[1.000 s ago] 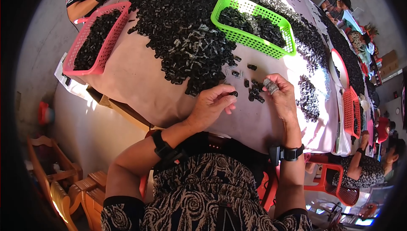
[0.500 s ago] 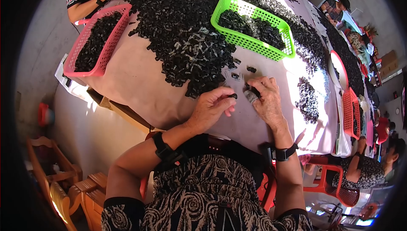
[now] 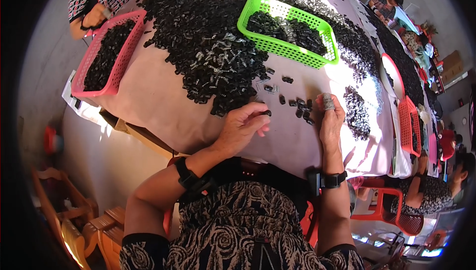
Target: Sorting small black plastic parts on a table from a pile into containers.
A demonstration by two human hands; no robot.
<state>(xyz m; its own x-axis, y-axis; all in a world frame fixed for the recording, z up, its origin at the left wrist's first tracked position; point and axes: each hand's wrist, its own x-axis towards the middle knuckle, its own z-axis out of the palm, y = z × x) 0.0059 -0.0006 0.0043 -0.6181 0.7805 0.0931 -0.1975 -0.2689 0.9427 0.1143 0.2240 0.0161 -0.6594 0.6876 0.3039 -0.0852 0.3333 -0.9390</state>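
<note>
Just below the middle of the frame, the left hand (image 3: pixel 243 128) rests on the pink-covered table (image 3: pixel 163 106), fingers curled together with a small black piece (image 3: pixel 267 113) pinched at their tips. To its right, the right hand (image 3: pixel 331 121) is raised with thumb and fingers closed on a small grey, ribbed cylinder (image 3: pixel 327 101) that looks like a coiled spring. The two hands are apart, and a scatter of loose black pieces (image 3: pixel 300 109) lies on the cloth between and just above them.

These parts look tiny, light and rigid, probably moulded plastic, and the grey piece seems springy. I judge they are best taken between fingertips at their sides; being small and smooth, they could easily flick away or roll on the cloth.

A big heap of black pieces (image 3: pixel 208 47) fills the upper centre, reaching almost to the left fingers. A green basket (image 3: pixel 285 47) holding more pieces sits at upper right of the heap, and a pink basket (image 3: pixel 106 57) at the upper left, where another person's hand (image 3: pixel 96 14) works. The bare cloth near the table's lower edge gives open room, but that edge is close under the wrists, so dropped parts could go over it. More heaps and red baskets (image 3: pixel 409 123) crowd the right side
</note>
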